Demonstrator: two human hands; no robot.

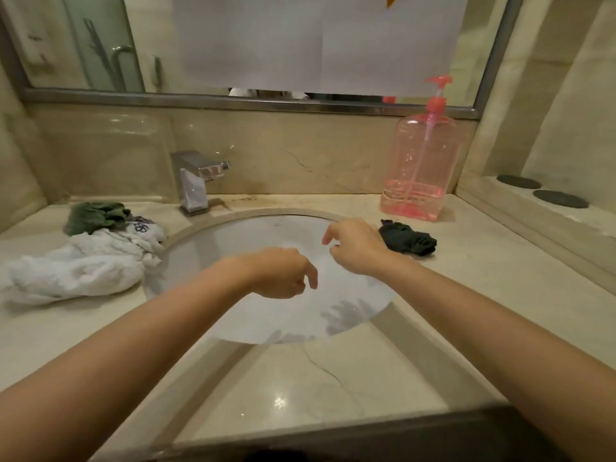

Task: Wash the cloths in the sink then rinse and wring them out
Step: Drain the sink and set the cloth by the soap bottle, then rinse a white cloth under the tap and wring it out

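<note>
Both hands, left and right, hung loose-fingered, empty, over the sink. Next: take one cloth and soak it fully.

The sink bowl is lying open from above. Both hands are hanging over it, the left hand and the right hand. Left of the sink, a heap of cloths is crowding the rim. Behind it the faucet is jutting up. Right of the sink a dark cloth and a pump bottle are sitting.

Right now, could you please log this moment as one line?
left hand empty | right hand empty | sink no cloth | dark cloth on counter
</note>
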